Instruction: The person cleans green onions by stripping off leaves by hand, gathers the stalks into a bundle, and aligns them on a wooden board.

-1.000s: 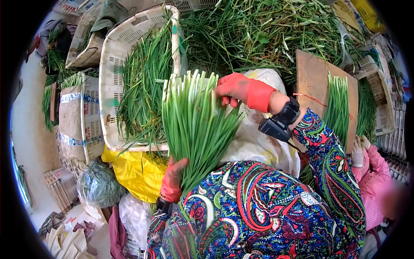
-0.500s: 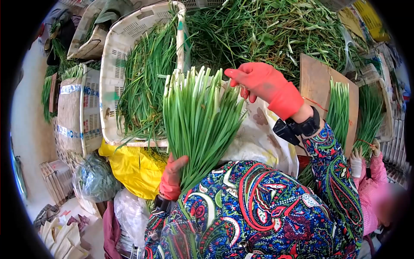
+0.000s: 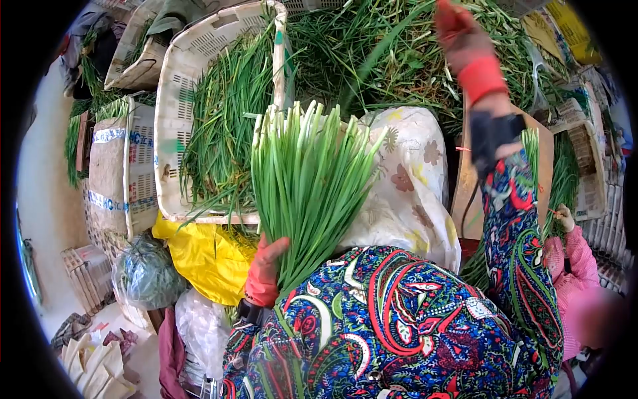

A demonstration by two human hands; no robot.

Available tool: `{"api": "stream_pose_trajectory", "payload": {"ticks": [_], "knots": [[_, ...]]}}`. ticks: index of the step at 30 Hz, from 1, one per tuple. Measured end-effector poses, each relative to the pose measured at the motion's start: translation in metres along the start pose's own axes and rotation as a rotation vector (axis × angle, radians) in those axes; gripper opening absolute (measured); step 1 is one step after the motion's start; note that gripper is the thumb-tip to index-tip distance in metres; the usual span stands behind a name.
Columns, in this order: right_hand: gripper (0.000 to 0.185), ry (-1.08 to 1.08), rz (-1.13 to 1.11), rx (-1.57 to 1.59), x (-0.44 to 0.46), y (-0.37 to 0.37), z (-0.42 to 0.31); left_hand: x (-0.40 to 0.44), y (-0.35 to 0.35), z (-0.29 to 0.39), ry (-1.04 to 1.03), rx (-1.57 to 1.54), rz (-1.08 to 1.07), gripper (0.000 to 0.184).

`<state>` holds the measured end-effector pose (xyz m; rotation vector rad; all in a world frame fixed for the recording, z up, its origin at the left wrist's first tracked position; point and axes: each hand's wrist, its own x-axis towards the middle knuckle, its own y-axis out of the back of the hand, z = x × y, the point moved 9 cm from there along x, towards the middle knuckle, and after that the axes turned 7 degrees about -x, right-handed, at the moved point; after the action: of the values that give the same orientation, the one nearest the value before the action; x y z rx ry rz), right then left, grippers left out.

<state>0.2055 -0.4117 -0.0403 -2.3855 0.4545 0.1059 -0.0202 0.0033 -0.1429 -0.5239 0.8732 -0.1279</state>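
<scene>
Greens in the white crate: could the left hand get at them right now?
Probably not: the left hand is busy holding the big green bundle, though the greens lie close by in the open white crate.

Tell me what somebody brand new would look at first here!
Probably the fan of green stalks in the middle, pale ends up, with the red-gloved left hand holding it low down. Next, maybe the swirly, colourful clothes at the bottom and the shiny yellow bag to their left. Up top, the blurry right hand is over a big messy heap of greens.
</scene>
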Motion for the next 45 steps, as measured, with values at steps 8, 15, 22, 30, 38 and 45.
{"api": "stream_pose_trajectory", "payload": {"ticks": [8, 15, 22, 30, 38, 45], "knots": [[0.047, -0.120, -0.771, -1.415, -0.149, -0.094, 0.126, -0.003, -0.022, 0.009, -0.036, -0.011, -0.025, 0.050], [0.033, -0.368, -0.687, -1.504, -0.164, -0.082, 0.179, -0.008, -0.026, 0.010, -0.042, -0.006, 0.019, 0.052], [0.019, -0.192, -0.815, -1.263, -0.192, -0.104, 0.161, 0.003, -0.004, 0.002, -0.030, -0.043, -0.015, 0.051], [0.018, -0.474, -1.112, -1.060, -0.222, -0.145, 0.126, 0.001, -0.023, 0.008, 0.002, -0.080, -0.011, 0.051], [0.021, 0.078, -0.474, -0.629, -0.034, -0.096, -0.057, 0.009, 0.037, -0.012, -0.115, 0.129, 0.048, 0.048], [0.046, 0.097, -0.600, -1.458, -0.061, -0.019, 0.056, 0.005, 0.016, -0.005, -0.064, 0.036, 0.019, 0.049]]}}
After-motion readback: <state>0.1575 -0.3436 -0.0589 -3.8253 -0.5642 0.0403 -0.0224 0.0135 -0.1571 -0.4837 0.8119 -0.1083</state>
